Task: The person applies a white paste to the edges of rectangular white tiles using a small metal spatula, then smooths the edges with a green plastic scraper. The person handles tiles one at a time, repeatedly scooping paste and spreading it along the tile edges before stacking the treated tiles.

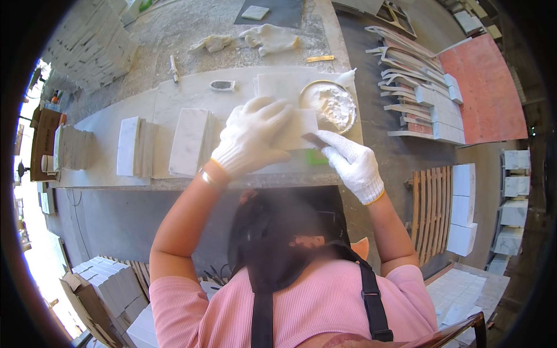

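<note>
My left hand (252,139), in a white knit glove, grips a pale marble tile (299,127) across its left part, with the thumb near its front edge. In my gloved right hand (354,168) is a putty knife (314,139), its dark blade touching the tile's right edge. Just beyond stands a round tub of white paste (329,107), with a white pointed thing (346,78) by its rim. Something bright green (316,156) shows partly below the tile. Under my left hand, the tile's surface is hidden.
Upright marble tiles (188,142) stand in rows along the bench's left. A small grey-topped block (223,86), a marker-like stick (173,68), spare gloves (270,39) and a yellow strip (320,58) lie farther back. Right of the bench are a slatted pallet (429,214) and stacked white blocks (462,197).
</note>
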The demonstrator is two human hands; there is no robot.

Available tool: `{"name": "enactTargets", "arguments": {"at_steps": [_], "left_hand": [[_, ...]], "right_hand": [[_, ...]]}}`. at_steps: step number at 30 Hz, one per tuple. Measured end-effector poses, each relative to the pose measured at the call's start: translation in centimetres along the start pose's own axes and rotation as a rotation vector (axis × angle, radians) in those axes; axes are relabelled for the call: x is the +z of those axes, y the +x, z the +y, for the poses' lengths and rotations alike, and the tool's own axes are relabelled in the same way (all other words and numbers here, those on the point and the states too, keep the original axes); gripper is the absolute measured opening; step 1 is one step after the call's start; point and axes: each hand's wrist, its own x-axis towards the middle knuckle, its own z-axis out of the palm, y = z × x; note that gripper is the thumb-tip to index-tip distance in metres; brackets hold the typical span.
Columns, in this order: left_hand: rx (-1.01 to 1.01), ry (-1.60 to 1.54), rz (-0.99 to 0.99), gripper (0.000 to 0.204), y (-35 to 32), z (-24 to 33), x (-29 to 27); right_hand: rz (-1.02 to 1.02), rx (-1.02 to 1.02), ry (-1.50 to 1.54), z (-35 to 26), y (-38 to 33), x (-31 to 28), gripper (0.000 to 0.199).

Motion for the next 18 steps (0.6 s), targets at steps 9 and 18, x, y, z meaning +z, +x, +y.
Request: {"name": "enactTargets", "arguments": {"at_steps": [9,18], "left_hand": [[-0.010,-0.014,0.000,0.086,0.0,-0.1,0.0],[0.014,-0.003,0.015,0.084,0.0,-0.2,0.1]], "right_hand": [[-0.077,0.125,0.027,-0.9,-0.5,1.0,0.038],[0.088,-0.025,0.037,-0.4,-0.3,1.6,0.039]]}}
